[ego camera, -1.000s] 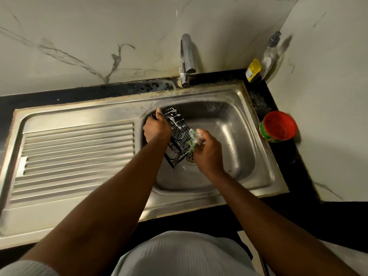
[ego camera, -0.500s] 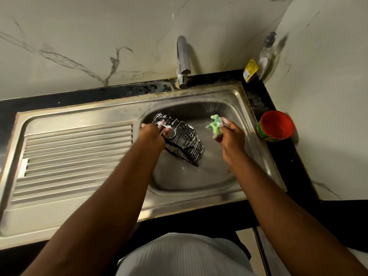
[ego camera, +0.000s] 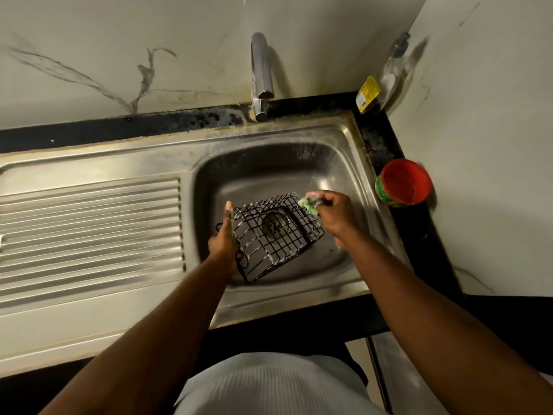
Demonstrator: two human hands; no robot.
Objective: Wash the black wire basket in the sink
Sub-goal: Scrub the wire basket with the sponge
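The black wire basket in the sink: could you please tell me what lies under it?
The drain shows through the black wire basket, in the sink floor. The left hand covers its left edge; beneath there is hidden.

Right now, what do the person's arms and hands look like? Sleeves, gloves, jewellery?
No sleeves show: the left forearm and right forearm are bare to the frame edge. The left hand and right hand are ungloved, with no rings, watch or bands visible. The left thumb has a longish nail. The only clothing in view is a pale ribbed top.
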